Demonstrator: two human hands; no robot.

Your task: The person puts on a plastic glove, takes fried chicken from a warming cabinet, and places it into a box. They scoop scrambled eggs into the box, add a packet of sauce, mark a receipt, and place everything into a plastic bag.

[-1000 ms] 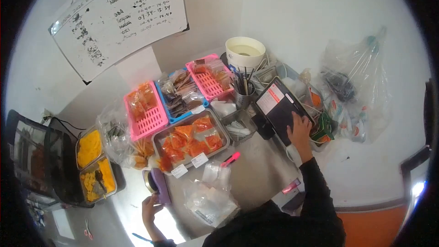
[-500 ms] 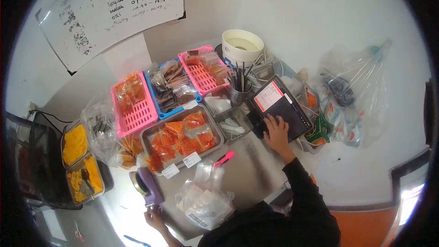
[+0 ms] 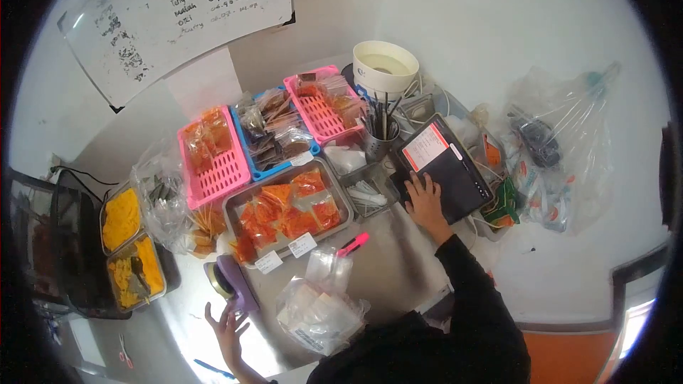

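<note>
My right hand lies over the lower left part of a black tablet, its fingers stretched out toward the lit orange-and-white screen area. Beside a purple tape dispenser, my left hand is raised with spread fingers and nothing in it. Between the two arms, a clear plastic bag with pale contents rests on the steel tabletop. A pink highlighter lies just above that bag. Sachets of orange-red sauce fill a metal tray in front of me.
Behind the tray stand pink baskets and a blue basket of packets. A pen holder and a white round tub are at the back. Yellow food containers, scissors and a blue pen lie leftward.
My left hand has lifted and moved a little left, its fingers spreading beside the tape dispenser. My right hand stays over the tablet, shifted slightly. The view has shifted a little.
</note>
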